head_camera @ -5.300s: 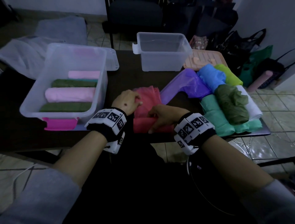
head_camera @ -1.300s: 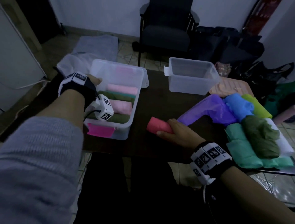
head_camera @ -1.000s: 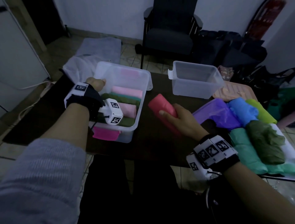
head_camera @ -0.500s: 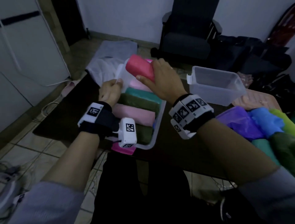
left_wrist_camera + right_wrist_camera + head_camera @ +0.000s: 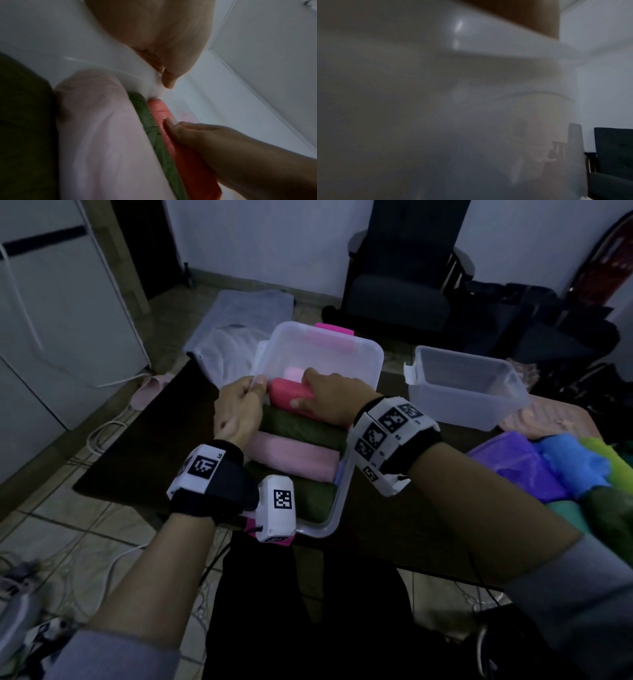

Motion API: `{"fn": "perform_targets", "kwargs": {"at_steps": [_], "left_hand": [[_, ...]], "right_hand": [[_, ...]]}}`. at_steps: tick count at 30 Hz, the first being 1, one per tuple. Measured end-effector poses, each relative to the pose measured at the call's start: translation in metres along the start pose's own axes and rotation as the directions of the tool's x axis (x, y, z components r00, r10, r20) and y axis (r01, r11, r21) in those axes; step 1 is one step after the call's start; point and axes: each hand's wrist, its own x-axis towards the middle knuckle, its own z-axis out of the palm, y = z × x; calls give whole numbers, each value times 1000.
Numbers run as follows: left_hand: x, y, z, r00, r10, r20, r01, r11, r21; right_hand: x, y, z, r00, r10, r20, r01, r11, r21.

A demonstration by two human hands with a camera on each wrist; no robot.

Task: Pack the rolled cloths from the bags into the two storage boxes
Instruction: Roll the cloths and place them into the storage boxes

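Both hands work at the near box (image 5: 371,361): right hand (image 5: 327,398) grips the red roll (image 5: 289,393) inside, left hand (image 5: 238,410) pinches its rim.

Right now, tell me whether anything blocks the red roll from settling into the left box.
Nothing visible does. The right hand holds the red roll already inside the left box, beside the green roll; the left hand grips the rim.

A dark armchair (image 5: 400,299) stands against the white wall (image 5: 260,237) beyond the dark surface (image 5: 154,446). A grey mat (image 5: 250,306) lies on the tiled floor (image 5: 68,529), near a pink slipper (image 5: 147,388) and white cables (image 5: 102,433). White cabinet (image 5: 51,337) at left.
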Motion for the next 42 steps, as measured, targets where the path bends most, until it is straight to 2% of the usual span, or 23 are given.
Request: {"fn": "perform_targets", "kwargs": {"at_steps": [2,4,6,8,10,12,17,19,21,22,23,24,25,26,27,29,31,35,37,40,42], "left_hand": [[-1,0,0,1000,6,-6,-6,1000,13],[-1,0,0,1000,8,-6,-8,1000,13],[-1,1,0,1000,5,2,-5,1000,3],[-1,1,0,1000,3,4,-3,1000,2],[1,1,1,1000,-2,5,2,1000,8],[1,1,2,1000,-12,3,12,1000,27],[0,5,3,1000,9,-18,-8,999,46],[2,6,4,1000,-7,-6,8,998,64],[4,6,5,1000,-22,22,20,996,93],[6,6,5,999,-30,31,27,994,103],[8,5,6,999,-37,40,32,993,115],[9,6,7,998,-41,49,34,991,129],[9,7,8,997,-44,62,35,990,139],[11,10,11,996,-47,76,36,989,143],[12,12,13,995,-51,84,38,987,154],[15,15,16,992,-74,99,53,978,200],[23,13,20,989,-95,111,68,972,225],[32,16,26,971,-171,165,124,957,261],[39,17,28,956,-246,157,196,941,277],[38,13,35,975,-142,171,43,876,480],[35,18,38,977,-124,175,12,845,534]], "right_hand": [[3,-4,1,996,46,79,-50,997,54],[4,-6,3,995,79,69,-79,997,2],[1,-7,7,995,53,-83,-63,990,-126],[-3,-11,13,980,-41,-196,15,991,-130],[-6,-15,21,984,-94,-152,90,995,-30],[-5,-17,28,997,-61,-47,64,996,67],[-1,-15,42,997,-12,83,11,1000,15],[-3,-14,40,999,-39,13,39,999,5],[-6,-12,35,982,-86,-165,83,996,-27],[-10,-11,33,957,-93,-274,82,995,-52],[-14,-10,33,923,-66,-378,52,998,-47],[-20,-9,34,888,14,-459,-8,1000,16],[-27,-7,37,867,147,-476,-84,985,152],[-35,-5,38,860,303,-411,-161,924,346],[-42,-2,40,861,424,-280,-217,805,553],[-46,9,49,874,481,-69,-232,538,811],[-46,19,58,888,460,-21,-189,405,895],[-30,34,66,866,501,14,-180,284,942],[-24,39,71,871,491,8,-176,296,939],[-23,44,75,881,473,16,-199,341,919],[-28,44,70,886,463,12,-200,358,912]]}}
